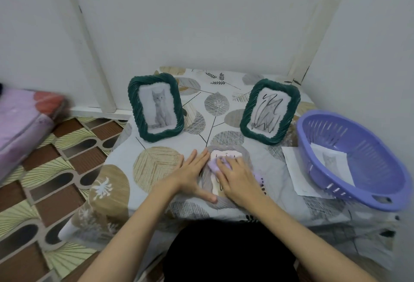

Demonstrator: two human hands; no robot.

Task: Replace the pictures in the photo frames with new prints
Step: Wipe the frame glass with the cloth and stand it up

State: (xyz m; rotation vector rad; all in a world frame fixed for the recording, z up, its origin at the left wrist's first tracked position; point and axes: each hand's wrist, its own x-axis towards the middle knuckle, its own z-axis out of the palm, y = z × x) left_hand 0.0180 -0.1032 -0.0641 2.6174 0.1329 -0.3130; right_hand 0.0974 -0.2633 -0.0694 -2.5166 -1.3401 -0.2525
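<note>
Lilac cloth under right hand, fingers curled on it, atop one grey frame lying flat, long axis pointing away. Left hand flat, fingers straight, steadying its edge. Two green frames upright behind; one basket.

We find open cloth on the table left of the left hand, reaching to the near-left edge. Between the two upright green frames, the cat frame and the scribble frame, a wide bare lane runs back to the wall. The right side is crowded: the purple basket sits on a paper sheet, close to the scribble frame. Both hands cover the grey frame at front centre.
</note>
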